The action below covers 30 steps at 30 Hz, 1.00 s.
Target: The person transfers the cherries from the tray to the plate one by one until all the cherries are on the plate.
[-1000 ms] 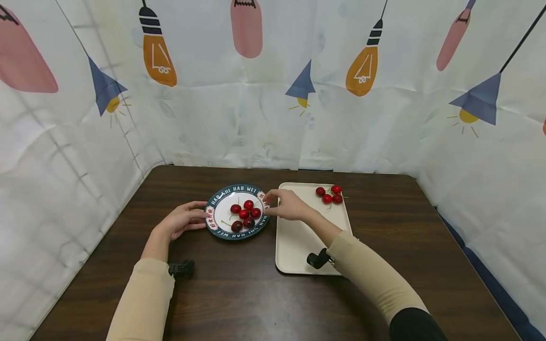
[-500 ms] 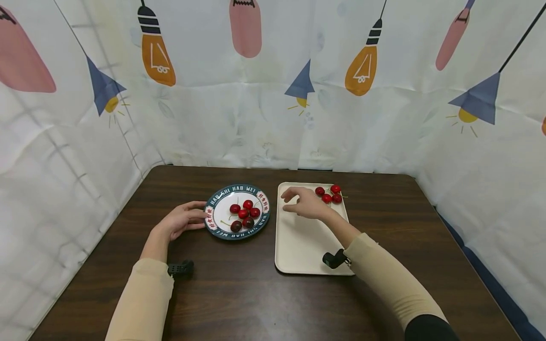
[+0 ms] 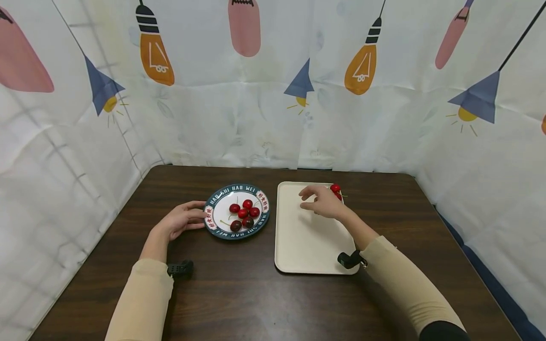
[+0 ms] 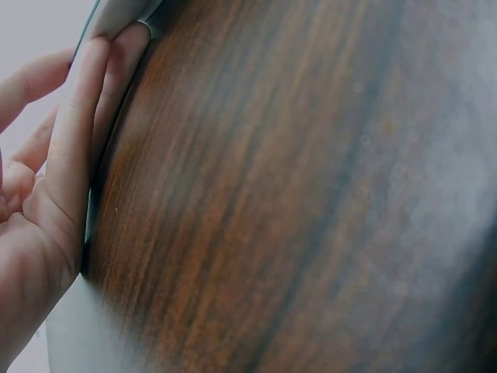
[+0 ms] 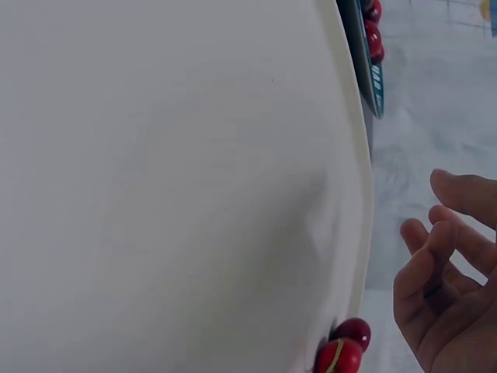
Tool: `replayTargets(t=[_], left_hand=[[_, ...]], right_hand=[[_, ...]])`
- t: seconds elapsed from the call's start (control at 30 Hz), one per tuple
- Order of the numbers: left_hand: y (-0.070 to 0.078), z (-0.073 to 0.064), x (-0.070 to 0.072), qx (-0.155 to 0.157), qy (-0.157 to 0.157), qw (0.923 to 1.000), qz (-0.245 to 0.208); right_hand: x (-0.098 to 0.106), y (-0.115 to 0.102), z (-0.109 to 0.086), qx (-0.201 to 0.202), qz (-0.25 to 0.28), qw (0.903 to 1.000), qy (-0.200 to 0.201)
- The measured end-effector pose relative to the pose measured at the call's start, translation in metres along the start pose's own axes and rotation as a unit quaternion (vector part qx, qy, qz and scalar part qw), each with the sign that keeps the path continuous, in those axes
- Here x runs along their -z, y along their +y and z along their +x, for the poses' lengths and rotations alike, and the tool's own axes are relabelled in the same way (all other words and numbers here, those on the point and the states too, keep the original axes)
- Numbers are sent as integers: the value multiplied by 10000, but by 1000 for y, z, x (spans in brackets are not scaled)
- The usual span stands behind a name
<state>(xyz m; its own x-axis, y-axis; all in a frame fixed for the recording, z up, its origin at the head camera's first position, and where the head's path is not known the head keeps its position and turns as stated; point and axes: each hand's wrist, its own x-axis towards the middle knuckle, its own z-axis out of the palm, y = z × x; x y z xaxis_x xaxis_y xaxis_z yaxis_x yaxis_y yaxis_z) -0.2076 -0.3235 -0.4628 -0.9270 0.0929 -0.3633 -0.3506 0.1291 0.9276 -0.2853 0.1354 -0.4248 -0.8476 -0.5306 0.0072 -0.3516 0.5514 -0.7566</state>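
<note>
My left hand point(image 3: 184, 220) holds the left rim of a round white plate point(image 3: 220, 211) with a dark teal lettered border. In the left wrist view, its fingertips point(image 4: 97, 50) meet the plate's edge and underside. Several red cherries point(image 3: 242, 213), some with stems, lie on the plate. My right hand point(image 3: 323, 202) hovers over the far part of a cream rectangular tray point(image 3: 304, 246), thumb and fingers apart with nothing visible between them. More cherries point(image 3: 335, 188) lie at the tray's far right corner, partly hidden by this hand; the right wrist view shows two cherries point(image 5: 342, 357).
The dark wooden table point(image 3: 239, 293) bears both plate and tray, with a narrow strip of wood between them. A white curtain point(image 3: 264, 123) printed with lamps and bulbs hangs behind the table and along its sides.
My right hand has moved right, from the plate's right rim to above the tray, nearer the corner cherries. My left hand and the plate stay in place.
</note>
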Motion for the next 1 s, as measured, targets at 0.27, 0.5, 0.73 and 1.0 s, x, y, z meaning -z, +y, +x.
replayTargets(t=[0.27,0.5,0.73,1.0], left_hand=[[1,1,-2,11,-1,10000,35],[1,1,-2,35,-8,10000,-19],[1,1,0,57,3,10000,-47],[2,0,-1,66,30,10000,-51]], right_hand=[[17,16,-11,-192,140,9996,181],[29,30,-17,-336,86,9987,381],[37,40,-20,-536,134,9961,691],[40,49,-20,-729,6,9948,708]])
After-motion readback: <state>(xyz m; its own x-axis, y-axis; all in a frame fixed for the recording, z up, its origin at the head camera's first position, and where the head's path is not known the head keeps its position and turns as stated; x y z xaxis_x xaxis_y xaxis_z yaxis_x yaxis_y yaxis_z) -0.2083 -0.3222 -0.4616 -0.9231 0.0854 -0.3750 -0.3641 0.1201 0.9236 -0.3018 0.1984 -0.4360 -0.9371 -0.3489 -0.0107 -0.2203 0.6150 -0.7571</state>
